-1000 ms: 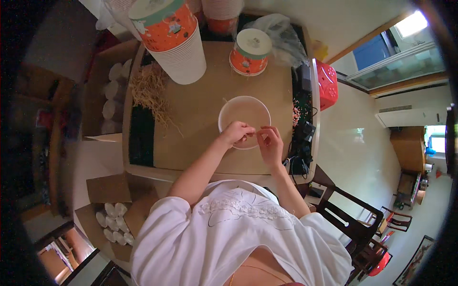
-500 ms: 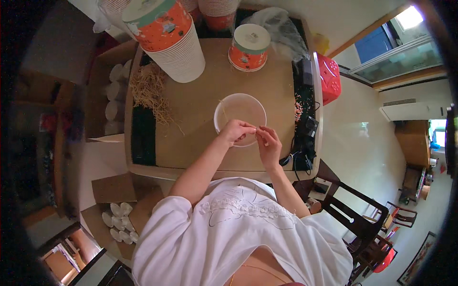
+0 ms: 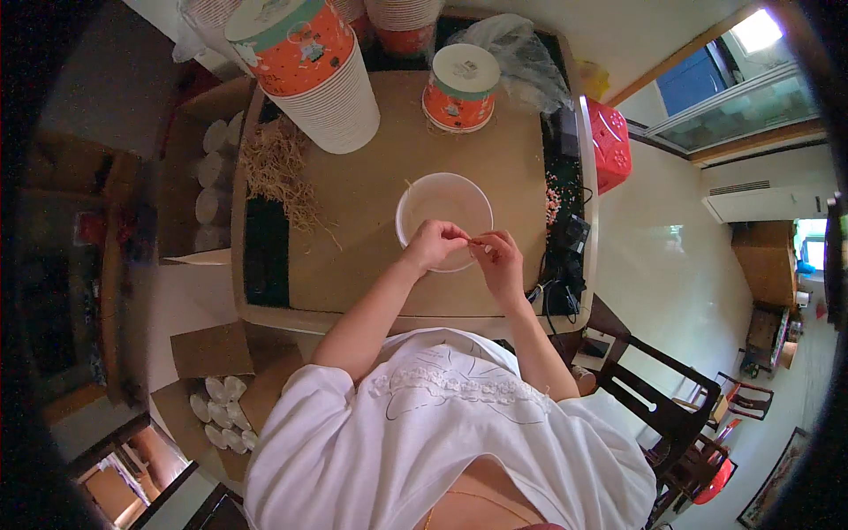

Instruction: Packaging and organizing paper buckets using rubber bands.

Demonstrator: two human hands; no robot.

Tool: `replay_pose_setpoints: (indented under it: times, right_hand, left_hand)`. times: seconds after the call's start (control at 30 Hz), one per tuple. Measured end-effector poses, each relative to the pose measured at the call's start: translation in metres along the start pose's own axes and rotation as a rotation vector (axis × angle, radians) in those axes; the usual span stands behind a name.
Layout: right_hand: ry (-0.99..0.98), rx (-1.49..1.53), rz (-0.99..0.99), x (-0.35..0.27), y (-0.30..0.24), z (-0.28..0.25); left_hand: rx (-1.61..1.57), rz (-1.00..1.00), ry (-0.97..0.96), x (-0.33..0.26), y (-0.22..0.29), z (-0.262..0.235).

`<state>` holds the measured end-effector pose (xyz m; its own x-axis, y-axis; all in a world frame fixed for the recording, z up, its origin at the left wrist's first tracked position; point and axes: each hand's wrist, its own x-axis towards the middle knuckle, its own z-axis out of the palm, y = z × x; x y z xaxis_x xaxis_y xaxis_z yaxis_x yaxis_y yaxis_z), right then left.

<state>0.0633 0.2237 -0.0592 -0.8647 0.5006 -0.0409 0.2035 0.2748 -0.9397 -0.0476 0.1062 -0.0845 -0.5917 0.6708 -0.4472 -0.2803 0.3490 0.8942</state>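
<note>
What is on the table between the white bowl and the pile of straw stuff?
Nothing much: in the head view, only bare brown tabletop lies between the white bowl and the straw pile, apart from a few stray strands near the pile.

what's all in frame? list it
bowl: 1, white, empty, table centre, under the hands
lidded cups: 2, orange, far side of table
cup stack: 1, white, under the left orange cup
straw pile: 1, tan, table left
table: 1, brown
plastic bag: 1, clear, far right corner
boxes of cups: 2, cardboard, floor left
stool: 1, red, right of table
chair: 1, dark, lower right
left hand: pinching something thin, over bowl rim
right hand: pinching the same
</note>
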Motion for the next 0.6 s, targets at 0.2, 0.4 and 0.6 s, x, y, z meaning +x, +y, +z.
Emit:
replay_pose_setpoints:
  times: [0.2, 0.4, 0.6]
  right_hand:
    - [-0.007, -0.043, -0.009, 0.005, 0.001, -0.001]
    - [-0.008, -0.094, -0.032, 0.006, -0.006, -0.001]
    - [-0.005, -0.13, -0.058, 0.002, -0.009, 0.001]
  left_hand:
    - [-0.239, -0.138, -0.007, -0.005, 0.018, -0.003]
    - [-0.021, 0.008, -0.028, -0.008, 0.018, -0.002]
    - [0.21, 0.295, 0.148, -0.001, 0.0, 0.006]
